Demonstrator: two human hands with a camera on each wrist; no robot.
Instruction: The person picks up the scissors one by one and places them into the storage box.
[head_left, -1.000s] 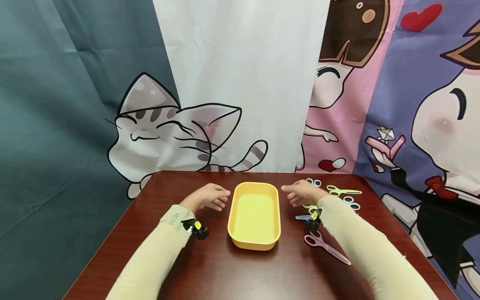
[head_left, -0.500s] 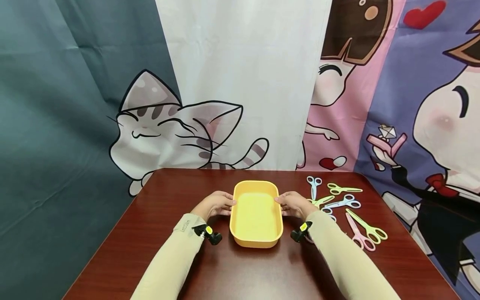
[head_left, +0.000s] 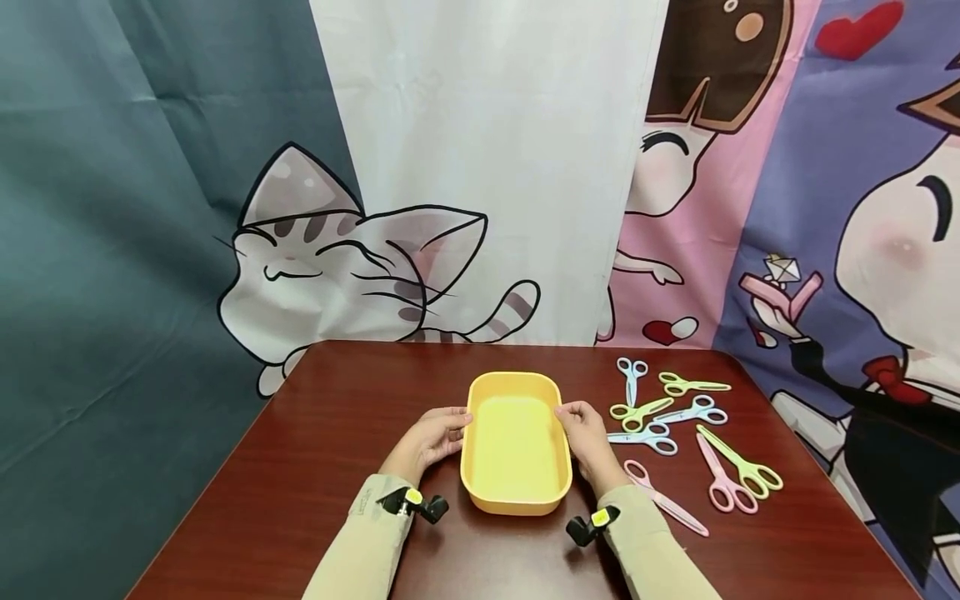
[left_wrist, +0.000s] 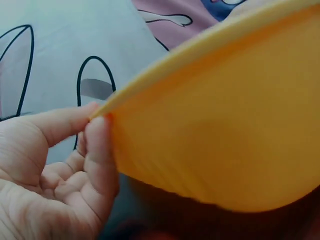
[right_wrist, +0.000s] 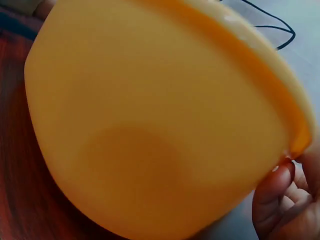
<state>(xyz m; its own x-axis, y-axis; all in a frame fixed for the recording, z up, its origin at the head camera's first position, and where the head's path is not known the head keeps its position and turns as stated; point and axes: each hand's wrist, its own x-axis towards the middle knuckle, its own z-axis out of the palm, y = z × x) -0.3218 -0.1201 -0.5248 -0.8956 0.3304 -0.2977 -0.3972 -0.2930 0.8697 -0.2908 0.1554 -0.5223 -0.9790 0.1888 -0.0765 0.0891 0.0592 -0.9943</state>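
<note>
We grip the tray [head_left: 516, 383] mid-tabletop [head_left: 315, 467]: left hand [head_left: 430, 439] and right hand [head_left: 587, 433] have fingers pinched on opposite rims. Step in hand: repositioning. Next move likely requires level, equal pull, clear of the scissors [head_left: 660, 500].

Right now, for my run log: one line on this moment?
left hand: grips yellow tray left rim | right hand: grips right rim | scissors: on table, right of tray

Smooth matt yellow plastic tray [head_left: 516, 383], glossy dark wood-look table [head_left: 330, 417], pastel plastic scissors [head_left: 671, 412], printed cloth backdrop [head_left: 480, 167]
</note>
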